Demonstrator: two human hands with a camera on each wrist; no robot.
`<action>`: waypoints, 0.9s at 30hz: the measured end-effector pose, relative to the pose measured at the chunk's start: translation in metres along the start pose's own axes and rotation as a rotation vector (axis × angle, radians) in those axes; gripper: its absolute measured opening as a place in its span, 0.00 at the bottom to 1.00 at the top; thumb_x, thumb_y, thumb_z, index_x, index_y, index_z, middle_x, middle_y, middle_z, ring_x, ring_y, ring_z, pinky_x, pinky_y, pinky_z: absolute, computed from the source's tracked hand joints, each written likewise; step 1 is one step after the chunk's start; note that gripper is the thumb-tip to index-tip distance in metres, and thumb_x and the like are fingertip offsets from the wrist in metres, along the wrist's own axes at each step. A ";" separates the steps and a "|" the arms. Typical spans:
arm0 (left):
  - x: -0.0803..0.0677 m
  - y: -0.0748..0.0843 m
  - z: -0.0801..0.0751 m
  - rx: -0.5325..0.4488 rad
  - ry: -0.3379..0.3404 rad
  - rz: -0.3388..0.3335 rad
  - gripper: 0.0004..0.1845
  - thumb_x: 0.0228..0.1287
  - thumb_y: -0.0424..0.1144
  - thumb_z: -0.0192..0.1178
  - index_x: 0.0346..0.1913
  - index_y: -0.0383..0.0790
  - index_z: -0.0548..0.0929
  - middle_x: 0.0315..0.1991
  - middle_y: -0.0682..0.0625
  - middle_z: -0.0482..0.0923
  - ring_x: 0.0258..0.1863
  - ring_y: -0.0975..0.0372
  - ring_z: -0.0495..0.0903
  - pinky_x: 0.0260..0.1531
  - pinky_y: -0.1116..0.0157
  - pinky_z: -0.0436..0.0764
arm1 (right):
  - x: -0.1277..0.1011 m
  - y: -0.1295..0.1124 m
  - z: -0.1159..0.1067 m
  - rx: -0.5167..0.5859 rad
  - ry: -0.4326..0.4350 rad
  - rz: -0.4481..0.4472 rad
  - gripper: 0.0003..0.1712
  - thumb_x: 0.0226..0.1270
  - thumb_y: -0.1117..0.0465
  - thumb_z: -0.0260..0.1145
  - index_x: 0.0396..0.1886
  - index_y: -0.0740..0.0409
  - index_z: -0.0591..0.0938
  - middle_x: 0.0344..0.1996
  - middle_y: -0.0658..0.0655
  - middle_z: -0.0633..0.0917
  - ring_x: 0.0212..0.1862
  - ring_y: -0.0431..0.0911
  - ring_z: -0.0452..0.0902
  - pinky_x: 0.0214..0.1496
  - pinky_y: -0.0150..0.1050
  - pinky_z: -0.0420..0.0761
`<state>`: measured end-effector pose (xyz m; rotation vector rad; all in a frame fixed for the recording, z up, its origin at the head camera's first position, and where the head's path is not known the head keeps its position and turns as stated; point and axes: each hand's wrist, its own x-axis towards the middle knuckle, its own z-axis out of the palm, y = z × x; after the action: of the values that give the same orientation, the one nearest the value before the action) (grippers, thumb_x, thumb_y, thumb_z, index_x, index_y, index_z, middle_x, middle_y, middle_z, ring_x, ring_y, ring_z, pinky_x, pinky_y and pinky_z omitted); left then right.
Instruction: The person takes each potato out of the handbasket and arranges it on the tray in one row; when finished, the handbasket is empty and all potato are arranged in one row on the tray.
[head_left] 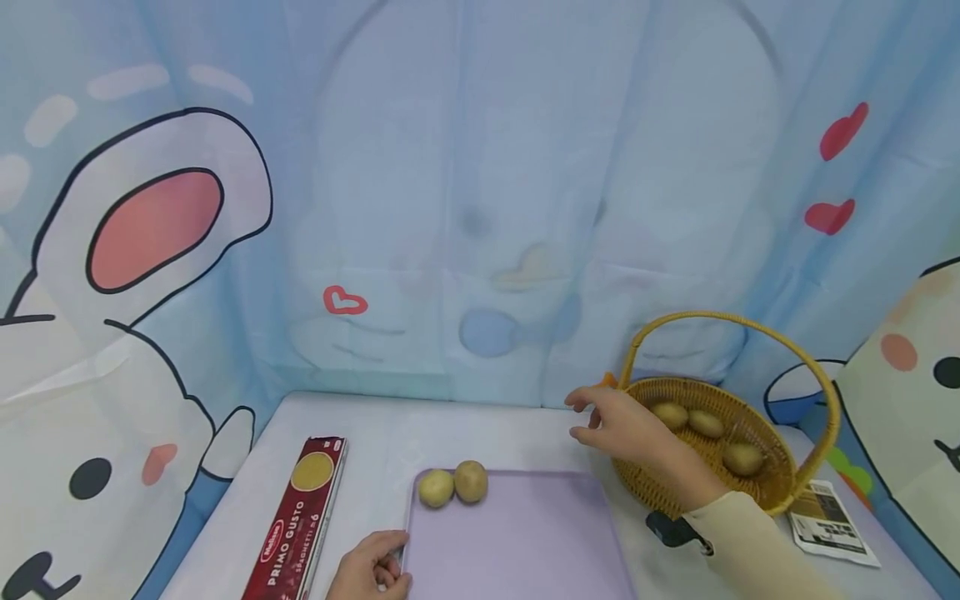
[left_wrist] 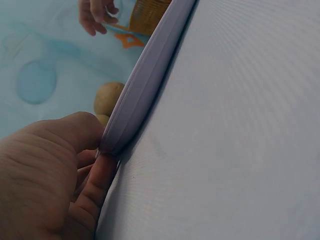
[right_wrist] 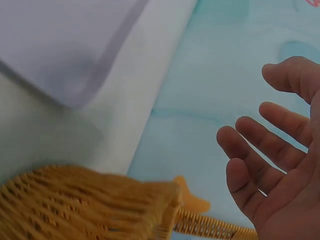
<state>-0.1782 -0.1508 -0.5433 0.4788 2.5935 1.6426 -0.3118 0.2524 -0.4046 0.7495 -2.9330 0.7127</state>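
Observation:
My left hand point(head_left: 371, 569) is at the left edge of a pale purple tray point(head_left: 525, 533). In the left wrist view, its thumb and a finger pinch the tray's rim point(left_wrist: 135, 95). Two potatoes point(head_left: 471, 482) sit side by side in the tray's far left corner. Over the left side of a wicker basket point(head_left: 628, 483), my right hand point(head_left: 622, 423) hovers with relaxed, spread fingers. Nothing is in it, as the right wrist view shows. Inside the basket lie three potatoes point(head_left: 705, 423), and its tall handle point(head_left: 828, 400) arches above them.
A red spaghetti box point(head_left: 298, 517) lies left of the tray. Beside the basket on the right is a white and brown packet point(head_left: 828, 525). A small orange thing point(right_wrist: 192, 197) shows behind the basket. A blue printed curtain point(head_left: 525, 208) hangs along the table's far edge.

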 end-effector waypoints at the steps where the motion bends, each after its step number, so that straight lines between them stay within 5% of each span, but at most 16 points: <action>1: 0.000 0.000 0.000 0.001 0.003 0.003 0.25 0.54 0.30 0.68 0.55 0.23 0.78 0.43 0.46 0.76 0.27 0.70 0.74 0.26 0.72 0.78 | 0.000 0.003 -0.003 0.007 0.003 0.009 0.23 0.63 0.54 0.69 0.58 0.50 0.78 0.47 0.50 0.81 0.36 0.38 0.76 0.33 0.37 0.78; 12: -0.001 0.003 -0.003 -0.037 -0.007 -0.036 0.25 0.54 0.29 0.67 0.56 0.22 0.77 0.42 0.46 0.75 0.27 0.69 0.74 0.27 0.72 0.78 | -0.001 0.037 -0.032 0.003 0.027 0.065 0.22 0.65 0.57 0.67 0.58 0.56 0.78 0.47 0.55 0.81 0.39 0.44 0.78 0.37 0.41 0.78; 19: -0.002 0.003 -0.004 -0.042 -0.026 -0.047 0.25 0.55 0.30 0.67 0.56 0.23 0.76 0.45 0.45 0.75 0.27 0.69 0.73 0.27 0.71 0.77 | -0.002 0.064 -0.045 -0.080 0.048 0.087 0.27 0.65 0.50 0.68 0.57 0.63 0.78 0.48 0.62 0.81 0.46 0.55 0.78 0.43 0.51 0.78; 27: 0.001 0.001 -0.003 -0.069 -0.022 -0.019 0.25 0.54 0.29 0.67 0.56 0.22 0.77 0.47 0.42 0.75 0.27 0.69 0.74 0.27 0.71 0.79 | -0.001 0.098 -0.053 -0.115 0.038 0.121 0.27 0.64 0.53 0.67 0.56 0.68 0.78 0.48 0.66 0.81 0.49 0.62 0.77 0.46 0.57 0.76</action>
<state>-0.1799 -0.1525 -0.5413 0.4644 2.5083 1.7052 -0.3604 0.3525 -0.3989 0.5470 -2.9746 0.5534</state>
